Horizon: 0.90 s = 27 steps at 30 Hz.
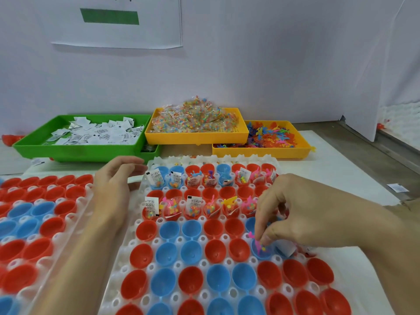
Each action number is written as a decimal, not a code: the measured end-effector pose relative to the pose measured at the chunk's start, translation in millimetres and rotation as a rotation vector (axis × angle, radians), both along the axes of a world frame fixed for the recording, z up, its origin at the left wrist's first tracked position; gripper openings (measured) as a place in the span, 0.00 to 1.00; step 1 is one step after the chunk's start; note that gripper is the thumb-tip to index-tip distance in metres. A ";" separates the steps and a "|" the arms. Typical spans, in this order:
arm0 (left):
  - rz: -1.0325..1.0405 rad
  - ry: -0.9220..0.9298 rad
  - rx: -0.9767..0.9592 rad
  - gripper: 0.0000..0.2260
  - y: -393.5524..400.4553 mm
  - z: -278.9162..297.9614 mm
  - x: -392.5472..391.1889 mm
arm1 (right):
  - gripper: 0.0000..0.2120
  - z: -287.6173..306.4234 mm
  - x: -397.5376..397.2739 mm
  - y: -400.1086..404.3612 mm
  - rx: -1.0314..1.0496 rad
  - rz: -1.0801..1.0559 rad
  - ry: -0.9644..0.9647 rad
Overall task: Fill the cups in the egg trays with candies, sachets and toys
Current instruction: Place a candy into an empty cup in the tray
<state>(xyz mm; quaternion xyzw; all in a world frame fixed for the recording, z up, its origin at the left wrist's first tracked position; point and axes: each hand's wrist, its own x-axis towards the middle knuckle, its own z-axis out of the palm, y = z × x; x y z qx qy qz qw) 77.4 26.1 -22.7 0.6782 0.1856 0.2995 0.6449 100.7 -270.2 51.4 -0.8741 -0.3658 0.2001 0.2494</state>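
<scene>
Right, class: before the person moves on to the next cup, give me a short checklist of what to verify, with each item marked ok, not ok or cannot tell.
1. Right hand has set the pink toy in the blue cup: ok, fingertips pinch it inside the cup.
2. That cup also holds candies: ok, small coloured bits show; a sachet in it: cannot tell.
3. Left hand free: ok, open, holding nothing.
4. Next red cup empty: ok.
5. Supplies ready: ok; green tray holds sachets, the yellow tray candy packets, the second yellow tray toys.
6. Far two rows of the egg tray filled: ok.
</scene>
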 end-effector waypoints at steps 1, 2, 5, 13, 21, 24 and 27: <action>-0.001 0.000 -0.001 0.11 0.4 -0.3 -0.2 | 0.05 -0.2 0.0 -0.4 -0.024 -0.004 -0.003; -0.002 0.001 -0.001 0.11 0.6 -0.7 0.2 | 0.03 0.6 0.4 -0.3 -0.058 -0.007 -0.019; -0.004 0.000 0.004 0.11 1.4 -1.8 0.8 | 0.10 3.4 0.0 0.8 -0.167 -0.019 -0.038; -0.015 -0.006 0.012 0.13 2.8 -3.9 1.4 | 0.08 9.0 -13.2 6.4 -0.060 -0.027 0.029; -0.019 -0.014 0.010 0.12 4.0 -5.0 2.1 | 0.07 7.0 -11.8 6.6 -0.060 -0.024 -0.001; -0.018 -0.014 0.013 0.12 3.5 -4.8 1.9 | 0.09 5.1 -10.3 3.9 -0.059 -0.018 0.058; -0.017 -0.005 0.012 0.12 3.5 -5.4 2.5 | 0.12 4.4 -8.3 3.8 -0.037 -0.021 0.079</action>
